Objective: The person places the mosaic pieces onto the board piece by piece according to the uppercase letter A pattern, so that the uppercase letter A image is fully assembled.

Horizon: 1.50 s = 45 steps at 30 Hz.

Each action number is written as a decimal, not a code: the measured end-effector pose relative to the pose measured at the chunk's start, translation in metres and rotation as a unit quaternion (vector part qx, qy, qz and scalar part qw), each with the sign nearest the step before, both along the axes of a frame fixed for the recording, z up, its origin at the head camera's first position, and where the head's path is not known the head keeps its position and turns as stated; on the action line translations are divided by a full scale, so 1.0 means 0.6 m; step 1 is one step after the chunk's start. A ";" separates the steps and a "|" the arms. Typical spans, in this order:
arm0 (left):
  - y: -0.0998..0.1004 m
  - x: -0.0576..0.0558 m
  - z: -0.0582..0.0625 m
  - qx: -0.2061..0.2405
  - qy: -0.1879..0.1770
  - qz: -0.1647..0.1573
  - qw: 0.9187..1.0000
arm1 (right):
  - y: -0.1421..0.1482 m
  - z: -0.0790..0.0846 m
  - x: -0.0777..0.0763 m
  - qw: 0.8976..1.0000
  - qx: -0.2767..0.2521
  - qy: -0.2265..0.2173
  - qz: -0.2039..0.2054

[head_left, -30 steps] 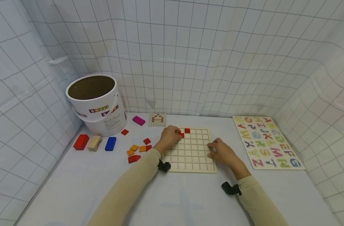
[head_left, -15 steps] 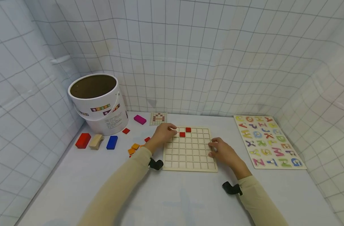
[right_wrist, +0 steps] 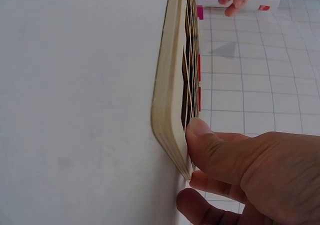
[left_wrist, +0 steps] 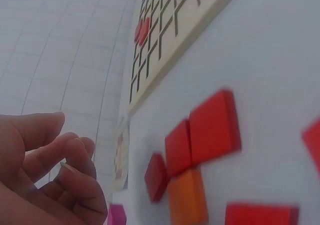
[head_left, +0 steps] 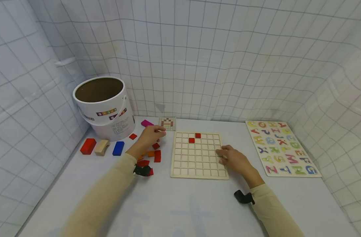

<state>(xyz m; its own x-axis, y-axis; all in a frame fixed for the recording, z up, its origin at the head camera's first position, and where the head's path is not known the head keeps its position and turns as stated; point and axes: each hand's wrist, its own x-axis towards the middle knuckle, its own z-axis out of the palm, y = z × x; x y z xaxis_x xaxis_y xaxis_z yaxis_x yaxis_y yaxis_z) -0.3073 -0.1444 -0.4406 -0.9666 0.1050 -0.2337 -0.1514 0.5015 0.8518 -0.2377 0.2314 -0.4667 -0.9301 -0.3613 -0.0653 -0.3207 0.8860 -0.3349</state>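
Observation:
A wooden grid board (head_left: 199,162) lies in front of me with two red square tiles (head_left: 191,140) in its far rows. At its right edge my right hand (head_left: 234,159) holds the board; in the right wrist view the thumb (right_wrist: 200,135) lies on the rim, fingers beside and behind it. My left hand (head_left: 148,135) is over the loose tiles left of the board, its fingers loosely curled with nothing between them. In the left wrist view, red tiles (left_wrist: 215,127) and an orange tile (left_wrist: 187,197) lie close by. My forearm hides some tiles.
A small pattern card (head_left: 167,124) lies behind the board, a magenta block (head_left: 146,123) to its left. A white bucket (head_left: 115,126), red block (head_left: 88,146), cream arch block (head_left: 101,147) and blue block (head_left: 118,148) stand left. An alphabet board (head_left: 282,149) lies right.
My left hand has left the red tile on the board and moved left, over the loose tiles. The right hand stays at the board's right edge.

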 end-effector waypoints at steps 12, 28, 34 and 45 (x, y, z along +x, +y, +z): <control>-0.132 0.020 0.004 -0.039 0.009 0.028 0.999 | -0.003 0.004 -0.001 1.000 -0.001 -0.006 0.008; 0.160 0.016 -0.024 -0.389 0.122 -0.270 0.872 | -0.002 0.005 -0.001 1.000 -0.008 0.001 0.007; 0.111 0.009 -0.024 -0.338 0.135 -0.240 0.900 | -0.003 0.009 0.000 1.000 -0.004 0.002 0.004; -0.118 0.015 -0.001 -0.242 0.076 -0.035 0.967 | -0.002 0.009 -0.002 1.000 -0.008 -0.016 -0.006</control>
<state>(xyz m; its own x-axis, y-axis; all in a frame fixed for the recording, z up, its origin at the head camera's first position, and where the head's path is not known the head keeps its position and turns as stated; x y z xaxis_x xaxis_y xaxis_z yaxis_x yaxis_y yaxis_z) -0.2981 -0.2150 -0.4411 -0.9880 0.0855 -0.1284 0.0056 0.8516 0.5242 -0.2389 0.2300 -0.4615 -0.9318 -0.3520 -0.0889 -0.2997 0.8840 -0.3588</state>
